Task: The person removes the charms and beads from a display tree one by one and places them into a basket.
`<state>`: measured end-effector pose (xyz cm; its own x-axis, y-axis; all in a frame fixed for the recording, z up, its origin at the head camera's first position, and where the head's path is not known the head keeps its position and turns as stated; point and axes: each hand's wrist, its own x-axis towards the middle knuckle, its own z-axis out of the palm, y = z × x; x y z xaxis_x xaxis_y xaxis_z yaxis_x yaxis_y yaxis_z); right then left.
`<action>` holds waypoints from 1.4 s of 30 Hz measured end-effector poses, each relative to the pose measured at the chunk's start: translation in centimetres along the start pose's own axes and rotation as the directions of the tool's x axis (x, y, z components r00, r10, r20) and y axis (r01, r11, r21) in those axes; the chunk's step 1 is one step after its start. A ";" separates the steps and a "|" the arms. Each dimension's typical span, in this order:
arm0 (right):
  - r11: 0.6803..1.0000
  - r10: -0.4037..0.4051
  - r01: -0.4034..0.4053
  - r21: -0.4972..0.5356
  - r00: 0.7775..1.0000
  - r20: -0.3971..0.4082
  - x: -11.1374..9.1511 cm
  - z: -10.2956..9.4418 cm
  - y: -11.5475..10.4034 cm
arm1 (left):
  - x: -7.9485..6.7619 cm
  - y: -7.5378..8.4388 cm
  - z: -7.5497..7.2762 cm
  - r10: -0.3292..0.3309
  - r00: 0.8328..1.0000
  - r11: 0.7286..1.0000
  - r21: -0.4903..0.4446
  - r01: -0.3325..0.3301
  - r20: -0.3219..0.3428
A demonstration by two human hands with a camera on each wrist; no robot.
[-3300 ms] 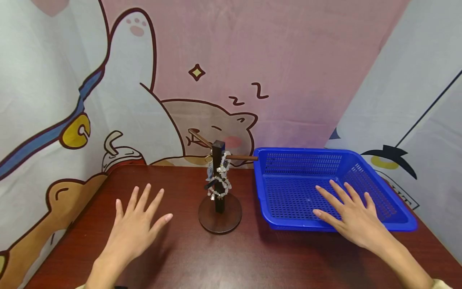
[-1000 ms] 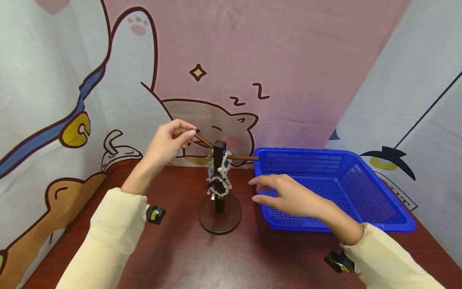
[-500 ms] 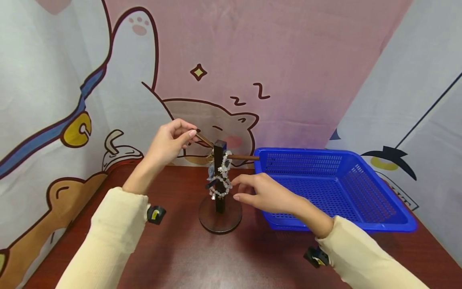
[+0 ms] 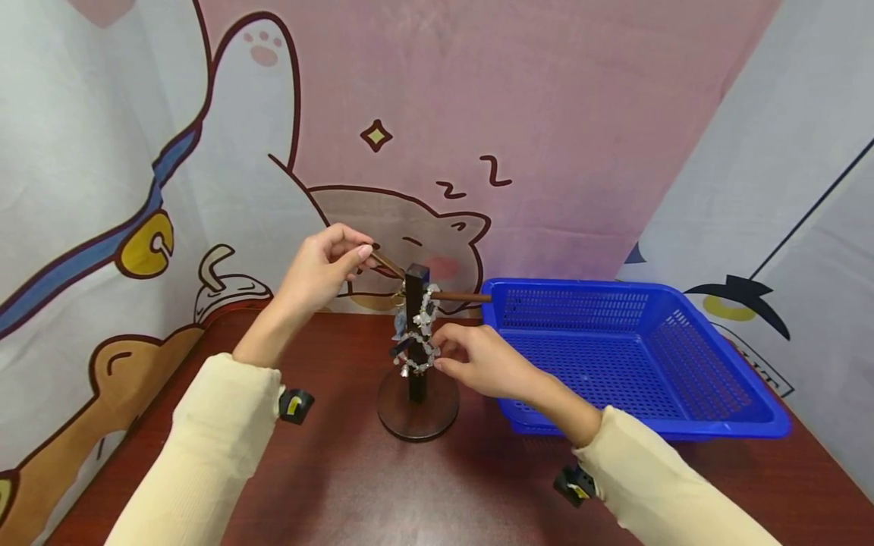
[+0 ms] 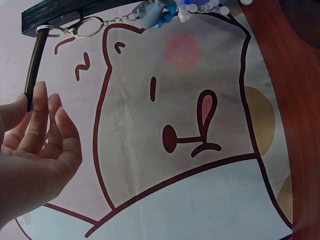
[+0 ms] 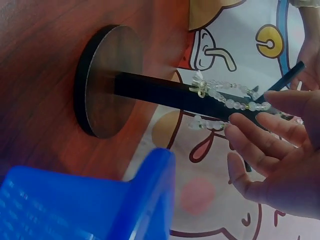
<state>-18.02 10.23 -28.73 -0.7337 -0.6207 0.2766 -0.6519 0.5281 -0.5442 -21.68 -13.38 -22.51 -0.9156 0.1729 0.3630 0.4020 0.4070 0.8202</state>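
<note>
A dark wooden jewellery stand point(image 4: 418, 417) with a round base and square post stands mid-table, pegs sticking out near its top. My left hand point(image 4: 321, 262) pinches the far end of the left peg point(image 5: 35, 65) between thumb and fingers. A keychain point(image 4: 399, 324) with a blue-grey charm hangs by its metal ring from that peg. One pale beaded bracelet point(image 4: 424, 319) hangs on the right peg. Another beaded bracelet point(image 6: 232, 103) hangs lower, on a short dark peg facing me. My right hand point(image 4: 485, 360) pinches this lower bracelet's right edge between thumb and index fingertips.
To the right of the stand is a blue plastic basket point(image 4: 642, 428) with perforated walls, partly under the right forearm. A reddish-brown table point(image 4: 328, 455) carries everything. Behind it hangs a cartoon-printed cloth point(image 4: 560, 136). Each sleeve has a small black camera point(image 4: 297, 406) at the cuff.
From spread above the table, my left hand came up to the left peg and stays there. My right hand moved left from over the basket to the lower bracelet.
</note>
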 end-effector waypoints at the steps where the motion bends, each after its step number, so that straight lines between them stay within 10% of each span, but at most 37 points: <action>1: 1.000 0.002 -0.002 -0.003 1.000 -0.007 0.0 0.1 0.0 | 0.0 0.0 0.0 0.003 1.000 1.000 -0.001 -0.003 -0.001; 42: 0.998 -0.015 0.008 -0.060 0.993 -0.116 0.7 2.5 0.7 | 0.1 -0.2 0.0 -0.014 1.000 1.000 -0.019 0.015 0.011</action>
<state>-18.48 8.70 -30.89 -0.7413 -0.5571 0.3743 -0.6678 0.5569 -0.4939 -21.80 -13.40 -22.64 -0.9213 0.1770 0.3462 0.3887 0.3926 0.8335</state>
